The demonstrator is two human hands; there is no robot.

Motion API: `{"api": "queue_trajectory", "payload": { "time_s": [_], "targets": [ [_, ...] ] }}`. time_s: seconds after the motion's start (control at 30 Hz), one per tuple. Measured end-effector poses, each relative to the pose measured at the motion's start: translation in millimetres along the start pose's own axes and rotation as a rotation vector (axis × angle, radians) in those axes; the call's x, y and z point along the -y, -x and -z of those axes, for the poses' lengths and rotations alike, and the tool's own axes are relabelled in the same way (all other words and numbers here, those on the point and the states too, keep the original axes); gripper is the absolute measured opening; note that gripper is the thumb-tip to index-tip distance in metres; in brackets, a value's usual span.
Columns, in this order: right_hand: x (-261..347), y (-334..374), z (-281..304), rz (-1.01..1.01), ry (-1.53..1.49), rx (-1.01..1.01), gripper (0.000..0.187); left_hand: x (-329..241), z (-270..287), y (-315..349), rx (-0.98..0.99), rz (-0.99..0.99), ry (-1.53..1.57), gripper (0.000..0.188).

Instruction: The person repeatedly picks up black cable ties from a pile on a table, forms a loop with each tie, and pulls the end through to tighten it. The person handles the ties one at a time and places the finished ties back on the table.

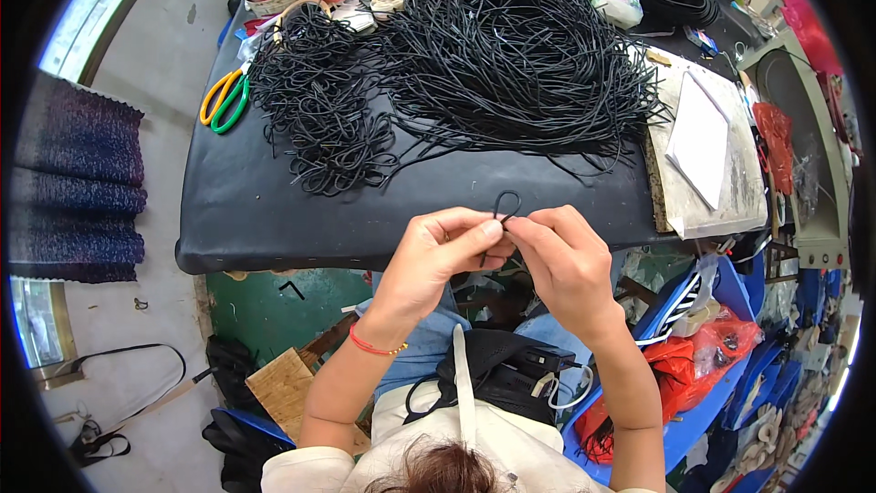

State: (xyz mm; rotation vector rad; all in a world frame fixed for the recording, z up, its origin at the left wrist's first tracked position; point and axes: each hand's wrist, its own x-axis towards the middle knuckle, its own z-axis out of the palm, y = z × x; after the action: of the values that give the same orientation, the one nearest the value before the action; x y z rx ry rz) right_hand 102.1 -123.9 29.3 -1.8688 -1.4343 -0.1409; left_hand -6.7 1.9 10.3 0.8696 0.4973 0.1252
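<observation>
A thin black cord [508,194] is bent into a small loop that stands up between my fingertips, in front of the table's near edge. My left hand [438,251] pinches it between thumb and forefinger, and a short end hangs below. From the other side my right hand [566,260] grips the same cord, its fingertips touching those of the left. Beyond my hands lies a large heap of straight black cords [520,55]. Left of it is a smaller pile of looped black cords [324,100].
Scissors [224,100] with orange and green handles lie at the table's left. The black tabletop [274,219] ends just before my hands. A worn board [675,110] carries a white sheet [701,141] on the right. Below it, a blue bin [730,347] contains red plastic bags [684,365].
</observation>
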Motion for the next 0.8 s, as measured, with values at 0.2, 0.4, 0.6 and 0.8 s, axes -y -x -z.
{"api": "queue_trajectory", "payload": {
  "time_s": [0.2,0.4,0.6,0.8],
  "targets": [
    [-2,5,1,-0.073,-0.03,-0.04,0.018,3,-2,0,0.023,0.006,-0.056,0.017],
    [-2,7,5,-0.148,0.003,-0.029,0.018,4,1,-1,-0.028,-0.064,-0.158,0.016],
    [8,-10,29,0.093,0.129,0.1,0.018,9,-4,2,-0.045,-0.457,-0.928,0.014],
    [-12,-1,15,-0.295,-0.288,0.177,0.006,-3,-8,11,0.199,-0.041,-0.046,0.031]
  ]
}}
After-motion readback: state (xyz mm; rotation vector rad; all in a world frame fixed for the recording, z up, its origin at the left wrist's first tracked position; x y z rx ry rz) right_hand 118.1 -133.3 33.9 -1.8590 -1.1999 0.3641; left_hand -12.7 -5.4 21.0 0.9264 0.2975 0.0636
